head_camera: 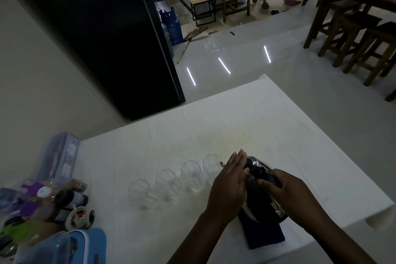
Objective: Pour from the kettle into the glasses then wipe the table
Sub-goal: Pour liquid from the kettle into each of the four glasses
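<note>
Both hands hold the kettle (260, 186): right hand (285, 194) closed around its handle, left hand (230, 184) flat against its side; tipping quickly could spill past the nearest glass (212, 169).

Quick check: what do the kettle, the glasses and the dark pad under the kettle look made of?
Kettle: likely polished steel, mirror-like glints, with a dark matte handle, probably plastic. Glasses: clear faceted glass or clear plastic; table shows through. Pad: dark blue cloth, matte and soft-edged.
</note>
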Available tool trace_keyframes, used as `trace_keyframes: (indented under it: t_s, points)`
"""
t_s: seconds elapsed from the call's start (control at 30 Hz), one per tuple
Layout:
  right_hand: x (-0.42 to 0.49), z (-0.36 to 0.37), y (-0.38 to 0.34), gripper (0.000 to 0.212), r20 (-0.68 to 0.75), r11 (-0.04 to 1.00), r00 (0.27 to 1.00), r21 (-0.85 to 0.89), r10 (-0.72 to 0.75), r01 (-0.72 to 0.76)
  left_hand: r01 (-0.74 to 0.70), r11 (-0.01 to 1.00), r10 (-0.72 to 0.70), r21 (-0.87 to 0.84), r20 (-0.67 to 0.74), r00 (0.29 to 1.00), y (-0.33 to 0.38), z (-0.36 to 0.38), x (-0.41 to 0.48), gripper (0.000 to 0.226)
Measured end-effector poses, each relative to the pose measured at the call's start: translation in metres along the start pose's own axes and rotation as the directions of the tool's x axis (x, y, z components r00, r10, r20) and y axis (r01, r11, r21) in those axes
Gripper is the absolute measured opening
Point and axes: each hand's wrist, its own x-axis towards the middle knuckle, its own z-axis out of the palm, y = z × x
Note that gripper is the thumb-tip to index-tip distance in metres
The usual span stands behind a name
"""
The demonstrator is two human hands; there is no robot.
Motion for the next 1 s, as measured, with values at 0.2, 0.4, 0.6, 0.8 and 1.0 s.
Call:
trace_keyframes:
  t_s: [0.2,0.4,0.6,0.8,1.0]
  points:
    - [0.0023,-0.0018,0.0014,0.015,0.014,1.0,1.0,0.003,-0.001,0.001,0.013,1.0,-0.014,-0.015,-0.012,1.0,0.0007,0.0006,0.0,0.061]
    - [0.0016,-0.0066,-0.0048,0.027,0.025,1.0,1.0,0.009,-0.002,0.002,0.014,1.0,-0.014,-0.014,-0.024,1.0,0.0028,0.0001,0.0005,0.062]
    - [0.0016,-0.0077,-0.0064,0.018,0.026,1.0,0.999,-0.012,-0.022,0.022,0.024,1.0,-0.024,-0.014,-0.025,0.999,0.0016,0.0013,0.0005,0.064]
    - [0.0041,-0.0073,-0.0032,0.008,0.017,0.999,1.0,-0.032,-0.019,0.02,0.044,0.998,-0.045,-0.038,-0.029,0.999,0.0018,0.0032,-0.001,0.069]
    - [0.0061,-0.0081,-0.0036,0.008,0.027,0.998,0.999,-0.048,-0.029,0.03,0.049,0.997,-0.051,-0.055,-0.038,0.998,0.0019,0.0025,-0.0007,0.069]
